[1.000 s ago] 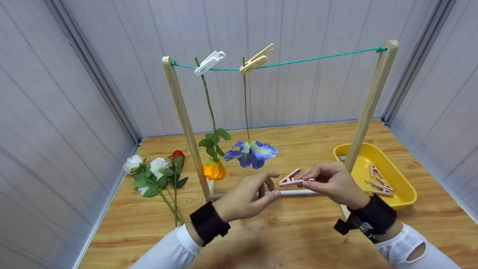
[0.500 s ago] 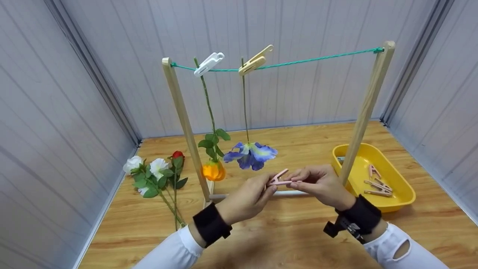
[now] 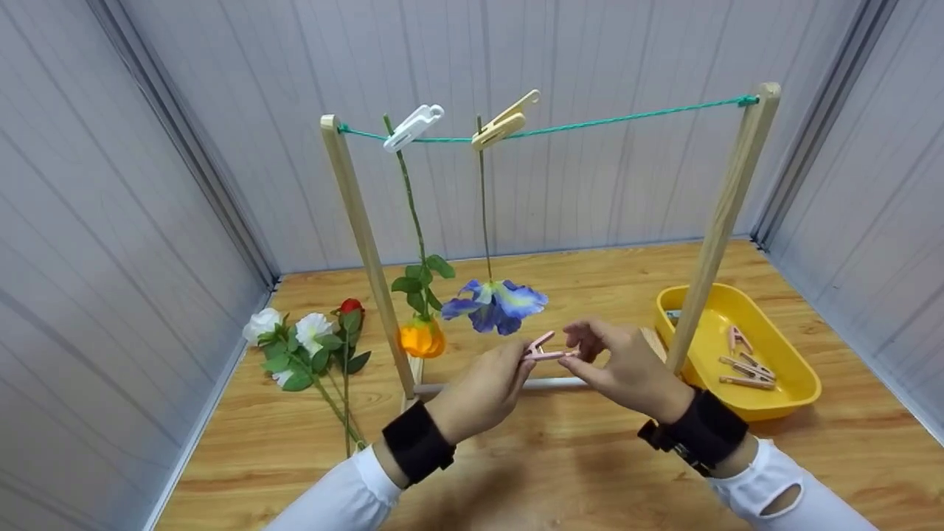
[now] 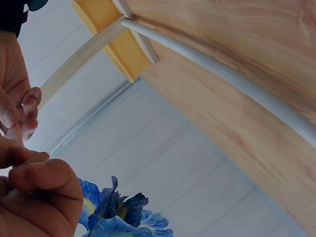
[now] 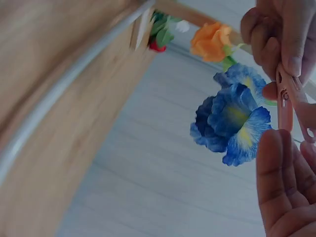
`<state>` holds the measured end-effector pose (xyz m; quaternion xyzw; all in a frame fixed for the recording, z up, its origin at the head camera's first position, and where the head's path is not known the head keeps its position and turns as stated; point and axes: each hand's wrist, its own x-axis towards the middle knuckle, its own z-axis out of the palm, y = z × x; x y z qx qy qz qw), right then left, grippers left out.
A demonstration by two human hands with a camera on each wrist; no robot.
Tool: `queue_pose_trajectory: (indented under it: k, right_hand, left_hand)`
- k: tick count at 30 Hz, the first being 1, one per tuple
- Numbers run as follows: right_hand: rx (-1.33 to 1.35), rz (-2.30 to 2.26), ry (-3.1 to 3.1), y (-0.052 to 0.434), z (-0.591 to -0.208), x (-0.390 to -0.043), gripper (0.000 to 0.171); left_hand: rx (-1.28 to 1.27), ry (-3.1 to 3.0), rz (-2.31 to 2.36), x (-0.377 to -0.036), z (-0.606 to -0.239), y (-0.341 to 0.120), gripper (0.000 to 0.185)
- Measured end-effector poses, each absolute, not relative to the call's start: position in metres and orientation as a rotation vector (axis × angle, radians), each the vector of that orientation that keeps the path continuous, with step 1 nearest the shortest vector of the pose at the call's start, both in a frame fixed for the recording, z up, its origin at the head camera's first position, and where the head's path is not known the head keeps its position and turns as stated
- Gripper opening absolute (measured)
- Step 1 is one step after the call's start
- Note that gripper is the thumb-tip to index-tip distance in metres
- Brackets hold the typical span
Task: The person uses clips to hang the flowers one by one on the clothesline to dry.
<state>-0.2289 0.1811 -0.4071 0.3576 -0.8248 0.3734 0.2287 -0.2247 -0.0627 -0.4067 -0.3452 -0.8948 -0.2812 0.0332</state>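
Left hand [image 3: 478, 389]: pinches pink clothespin [image 3: 544, 357], mid-frame — seemingly leaving its handles [image 3: 546, 338] exposed
Right hand [image 3: 628, 366]: relaxed, unclenched beside them

1. Right of the blue iris [image 3: 498, 304], open air under the green cord [image 3: 634, 115] spans to the right wooden post [image 3: 726, 221], leaving a hand room to pass.
2. Just left of the iris, the hanging orange flower [image 3: 422, 338] and its leaves mostly fill the gap to the left wooden post [image 3: 361, 243].
3. Straight above the iris, its stem [image 3: 484, 214], the cord and the yellow clothespin [image 3: 500, 131] stand in the way.
4. Below the iris, on the person's side, the left hand [image 3: 483, 387], right hand [image 3: 627, 365] and pink clothespin [image 3: 543, 352] take up the room; a white crossbar [image 3: 557, 383] runs low there.
5. Far right of the iris, the yellow tray [image 3: 800, 369] is open from above, its left side partly screened by the right wooden post.
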Motion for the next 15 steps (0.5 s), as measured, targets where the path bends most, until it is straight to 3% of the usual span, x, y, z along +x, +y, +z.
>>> queue_pose_trajectory:
  k: [5, 15]
  right_hand:
    - [1.099, 0.793, -2.330, 0.178, -0.404, -0.230, 0.042]
    - [1.160, 0.548, -2.508, 0.173, -0.402, -0.227, 0.038]
  left_hand:
    - [-1.064, -2.725, -0.634, -0.223, -0.413, -0.063, 0.026]
    - [-1.112, -2.605, -0.314, -0.221, -0.424, -0.064, 0.027]
